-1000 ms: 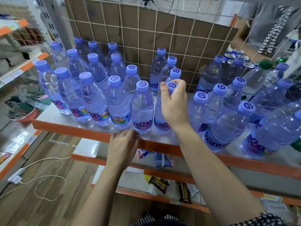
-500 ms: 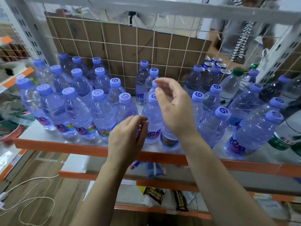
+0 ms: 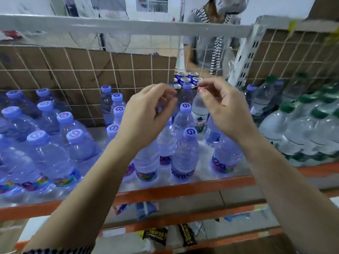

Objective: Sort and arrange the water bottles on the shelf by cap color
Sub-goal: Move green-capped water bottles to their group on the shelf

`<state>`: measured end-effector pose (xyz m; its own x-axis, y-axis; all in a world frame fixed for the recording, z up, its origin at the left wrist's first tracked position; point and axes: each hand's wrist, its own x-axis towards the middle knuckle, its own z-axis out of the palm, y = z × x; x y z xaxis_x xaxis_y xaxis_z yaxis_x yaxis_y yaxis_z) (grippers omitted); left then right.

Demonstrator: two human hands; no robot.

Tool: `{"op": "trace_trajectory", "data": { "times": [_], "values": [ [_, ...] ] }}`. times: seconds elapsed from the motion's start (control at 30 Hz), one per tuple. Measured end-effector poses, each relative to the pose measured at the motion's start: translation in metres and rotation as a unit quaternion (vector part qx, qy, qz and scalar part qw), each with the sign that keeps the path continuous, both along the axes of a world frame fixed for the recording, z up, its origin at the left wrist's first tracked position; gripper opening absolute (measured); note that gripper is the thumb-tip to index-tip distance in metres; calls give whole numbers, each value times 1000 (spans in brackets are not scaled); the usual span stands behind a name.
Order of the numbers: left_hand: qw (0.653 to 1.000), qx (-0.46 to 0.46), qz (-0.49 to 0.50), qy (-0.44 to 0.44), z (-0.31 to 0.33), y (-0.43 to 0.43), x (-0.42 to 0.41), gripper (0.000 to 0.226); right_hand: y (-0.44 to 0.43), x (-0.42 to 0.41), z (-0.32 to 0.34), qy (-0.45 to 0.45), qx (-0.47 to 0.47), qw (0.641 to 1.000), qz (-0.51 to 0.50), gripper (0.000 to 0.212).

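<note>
Left hand (image 3: 146,114) risen off shelf edge (image 3: 183,189), right hand (image 3: 223,110) raised; both relaxed, empty, above purple-capped bottles (image 3: 185,156).

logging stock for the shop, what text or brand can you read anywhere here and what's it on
"ain", cut off, blurred: label of front purple-cap bottle
swirl logo, no word: purple cap
too blurred: green-label bottle
too blurred: snack packets on lower shelf
</note>
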<state>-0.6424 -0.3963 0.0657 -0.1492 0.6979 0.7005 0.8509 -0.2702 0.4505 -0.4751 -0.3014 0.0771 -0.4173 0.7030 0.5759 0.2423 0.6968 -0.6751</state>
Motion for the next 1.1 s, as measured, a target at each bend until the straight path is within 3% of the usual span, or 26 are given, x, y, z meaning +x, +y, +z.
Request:
{"op": "trace_trajectory", "data": {
  "times": [0.1,0.23,0.4,0.57,0.67,0.93,1.1],
  "values": [
    [998,-38,-25,-31,14,36,16,16,42,29,8,-39,11,999,-16,19],
    [994,-107,-8,-1,19,93,38,20,95,64,12,-94,28,995,-9,16],
    [968,-243,70,8,19,159,55,44,138,101,11,-142,29,989,16,13],
    [938,-315,109,-96,16,194,57,53,160,117,4,-169,17,984,50,18],
    [919,-328,122,-183,6,205,61,50,172,121,-1,-188,5,980,56,19],
    [929,-303,125,-170,-20,219,54,26,193,127,6,-169,7,985,38,18],
    [943,-245,129,-183,-23,226,52,30,207,138,17,-187,17,982,-1,22]
  ]
}}
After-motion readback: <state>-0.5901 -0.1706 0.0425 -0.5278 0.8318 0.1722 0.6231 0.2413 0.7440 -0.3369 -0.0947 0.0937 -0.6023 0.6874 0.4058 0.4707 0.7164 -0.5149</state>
